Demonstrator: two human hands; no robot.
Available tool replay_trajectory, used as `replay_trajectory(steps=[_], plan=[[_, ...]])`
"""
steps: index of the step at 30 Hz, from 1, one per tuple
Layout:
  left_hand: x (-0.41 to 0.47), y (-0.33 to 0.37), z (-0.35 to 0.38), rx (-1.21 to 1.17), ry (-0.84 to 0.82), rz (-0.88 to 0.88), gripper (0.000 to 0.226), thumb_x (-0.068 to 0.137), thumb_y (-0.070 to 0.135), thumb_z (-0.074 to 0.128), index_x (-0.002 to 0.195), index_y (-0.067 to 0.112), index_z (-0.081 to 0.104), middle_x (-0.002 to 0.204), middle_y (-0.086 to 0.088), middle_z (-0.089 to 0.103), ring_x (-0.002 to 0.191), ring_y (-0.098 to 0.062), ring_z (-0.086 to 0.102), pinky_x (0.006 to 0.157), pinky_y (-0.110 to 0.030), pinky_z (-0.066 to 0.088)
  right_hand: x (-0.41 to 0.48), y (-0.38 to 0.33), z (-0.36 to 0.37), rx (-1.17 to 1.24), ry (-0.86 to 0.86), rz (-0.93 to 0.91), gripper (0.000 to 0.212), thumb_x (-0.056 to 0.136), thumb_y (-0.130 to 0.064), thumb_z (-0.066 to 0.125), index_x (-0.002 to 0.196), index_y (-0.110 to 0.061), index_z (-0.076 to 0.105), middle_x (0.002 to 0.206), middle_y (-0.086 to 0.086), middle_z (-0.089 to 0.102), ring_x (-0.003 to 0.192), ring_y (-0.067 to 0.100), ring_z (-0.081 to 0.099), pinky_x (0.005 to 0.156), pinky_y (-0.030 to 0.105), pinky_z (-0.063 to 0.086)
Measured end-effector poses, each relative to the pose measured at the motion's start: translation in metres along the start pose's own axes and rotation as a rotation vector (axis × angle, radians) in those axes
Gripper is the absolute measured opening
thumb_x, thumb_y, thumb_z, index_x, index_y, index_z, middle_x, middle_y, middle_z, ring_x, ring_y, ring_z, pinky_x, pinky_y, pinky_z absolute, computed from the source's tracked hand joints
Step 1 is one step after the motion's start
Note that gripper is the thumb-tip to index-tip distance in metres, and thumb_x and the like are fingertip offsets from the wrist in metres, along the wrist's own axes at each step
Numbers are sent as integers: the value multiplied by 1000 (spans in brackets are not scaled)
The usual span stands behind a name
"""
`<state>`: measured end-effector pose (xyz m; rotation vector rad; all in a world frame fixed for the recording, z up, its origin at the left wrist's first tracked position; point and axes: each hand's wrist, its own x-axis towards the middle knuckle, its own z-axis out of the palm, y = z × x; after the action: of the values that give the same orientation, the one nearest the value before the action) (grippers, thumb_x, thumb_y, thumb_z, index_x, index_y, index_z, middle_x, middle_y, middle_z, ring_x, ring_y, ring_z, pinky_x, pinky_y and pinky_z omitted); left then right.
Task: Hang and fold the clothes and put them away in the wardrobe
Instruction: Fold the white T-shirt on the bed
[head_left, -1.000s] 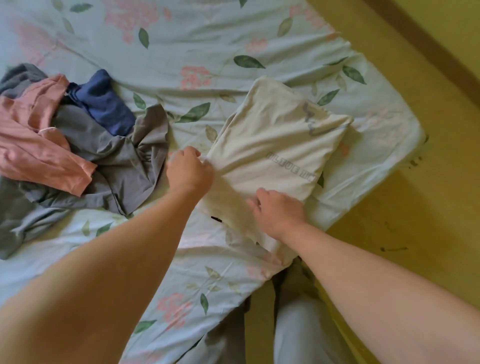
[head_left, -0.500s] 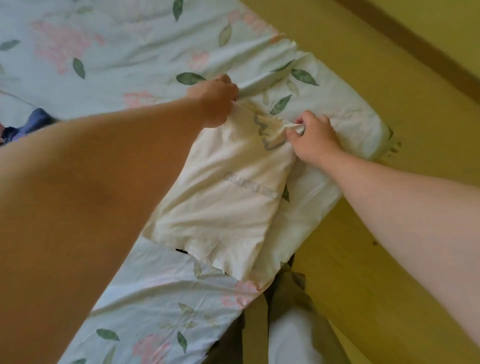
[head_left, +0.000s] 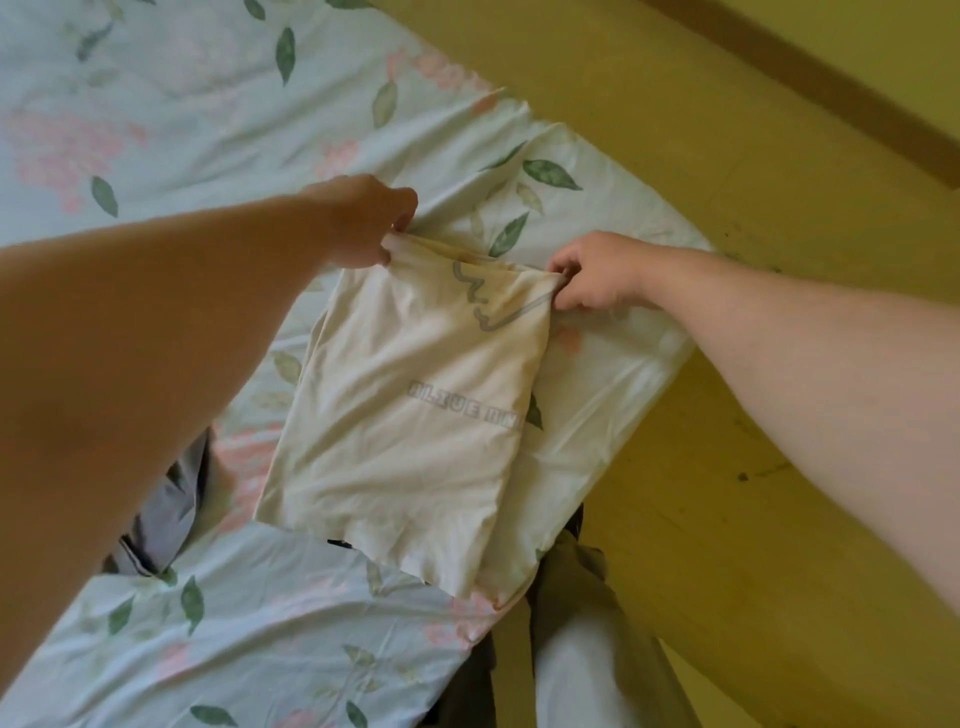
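my left hand (head_left: 363, 221) pinches the far left corner of the folded cream shirt (head_left: 415, 415), fingers curled on the cloth. my right hand (head_left: 597, 275) pinches the far right corner likewise. the shirt lies on the floral bed sheet (head_left: 156, 130) near the bed's corner, grey print facing up. its far edge appears slightly raised between my hands, though the view does not settle this. a grey garment (head_left: 166, 499) shows on the sheet beneath my left forearm. the yellow floor (head_left: 753, 182) borders the bed on the right.
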<state>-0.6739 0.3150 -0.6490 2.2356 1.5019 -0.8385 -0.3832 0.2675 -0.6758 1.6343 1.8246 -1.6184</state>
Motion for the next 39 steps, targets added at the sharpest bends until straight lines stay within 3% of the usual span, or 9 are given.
replay_trajectory(steps=[7, 10, 15, 20, 22, 26, 30, 34, 39], plan=[[-3, -8, 4, -92, 47, 57, 16, 88, 34, 75, 100, 34, 64, 104, 4, 60, 95, -24, 51, 86, -46, 51, 7, 8, 0, 51, -13, -38, 13, 90, -23, 74, 97, -33, 70, 99, -10, 67, 87, 11, 63, 74, 26, 50], [-1, -9, 5, -91, 36, 42, 14, 90, 33, 73, 97, 34, 61, 100, 4, 59, 96, -25, 52, 82, -43, 50, 7, 7, -2, 24, -26, -21, 6, 91, -29, 73, 89, -33, 70, 97, -6, 69, 87, 15, 65, 77, 33, 56], [8, -6, -8, 32, -74, -28, 24, 94, 18, 63, 79, 29, 48, 81, -1, 48, 84, -29, 52, 65, -36, 41, 5, 1, -5, 222, 22, 71, 25, 85, -36, 78, 70, -20, 65, 73, 1, 66, 62, 16, 66, 58, 30, 54], [14, 7, -14, 159, -126, -76, 15, 89, -1, 53, 97, 7, 63, 90, -11, 60, 81, -31, 61, 59, -34, 44, 7, 1, 10, 292, 161, 105, 34, 82, -32, 79, 67, -17, 53, 76, 9, 66, 83, 35, 75, 78, 48, 63], [15, 10, -11, 140, -143, -113, 18, 83, -6, 59, 96, 6, 61, 86, -12, 59, 73, -30, 60, 55, -34, 44, 6, 6, 15, 319, 248, 146, 33, 78, -29, 81, 66, -19, 52, 70, 7, 65, 76, 32, 75, 70, 44, 64], [16, 12, -4, 68, -137, -181, 42, 62, -13, 80, 93, 4, 60, 81, -15, 59, 66, -33, 59, 50, -35, 43, 5, 12, 28, 563, 374, 191, 30, 78, -13, 82, 71, -17, 54, 86, 14, 69, 79, 32, 74, 59, 42, 63], [15, 13, 11, -12, 21, -211, 38, 77, -16, 59, 100, 9, 43, 80, -11, 46, 62, -27, 45, 46, -36, 33, 8, 11, 33, 549, 459, 223, 25, 84, -13, 78, 83, -18, 54, 101, 8, 63, 92, 31, 70, 69, 45, 64], [15, 8, 25, -190, 110, -287, 34, 82, -12, 54, 109, 8, 46, 82, -12, 45, 65, -26, 44, 58, -42, 44, 8, 5, 33, 385, 490, 243, 11, 88, -21, 73, 87, -20, 63, 102, 7, 69, 92, 28, 70, 81, 44, 62], [19, 2, 31, -356, 110, -292, 25, 89, 9, 43, 109, 19, 53, 87, -7, 48, 73, -23, 48, 58, -34, 39, 8, -2, 32, 422, 474, 352, 20, 87, -26, 74, 100, -10, 71, 93, 7, 71, 82, 24, 68, 65, 30, 55]])
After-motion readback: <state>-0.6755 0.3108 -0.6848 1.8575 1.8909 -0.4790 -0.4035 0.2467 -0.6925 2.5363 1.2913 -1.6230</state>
